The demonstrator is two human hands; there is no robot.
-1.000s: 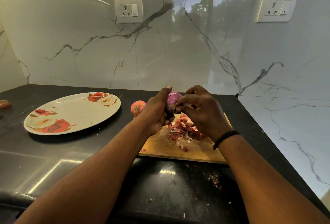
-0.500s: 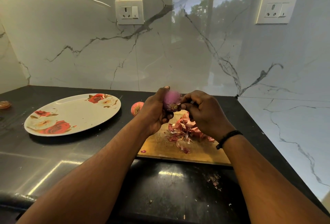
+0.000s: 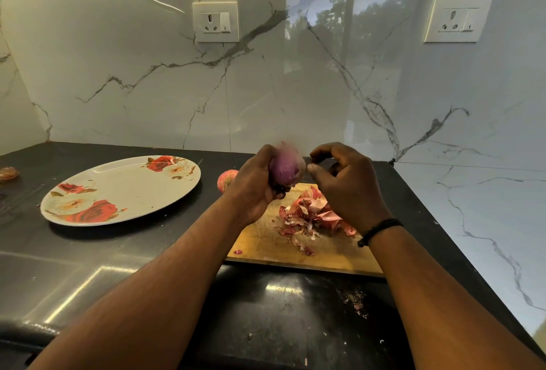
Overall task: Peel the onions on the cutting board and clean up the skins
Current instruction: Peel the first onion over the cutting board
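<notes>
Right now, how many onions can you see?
2. One purple peeled onion is gripped in the left hand; one unpeeled onion sits on the counter behind that hand. Others may be hidden.

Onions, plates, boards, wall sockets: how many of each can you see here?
Onions: 2, a purple onion in the left hand and an unpeeled onion on the counter
Plates: 1, the flowered plate
Cutting boards: 1, the wooden board, under one heap of skins
Wall sockets: 2, and
Total: 6

Dim, greenish light; window glare on marble wall [image 3: 351, 53]; onion [image 3: 285, 167] motion-blurred; wide-angle bending bowed edges; counter [image 3: 88, 275] reflected highlights.
</notes>
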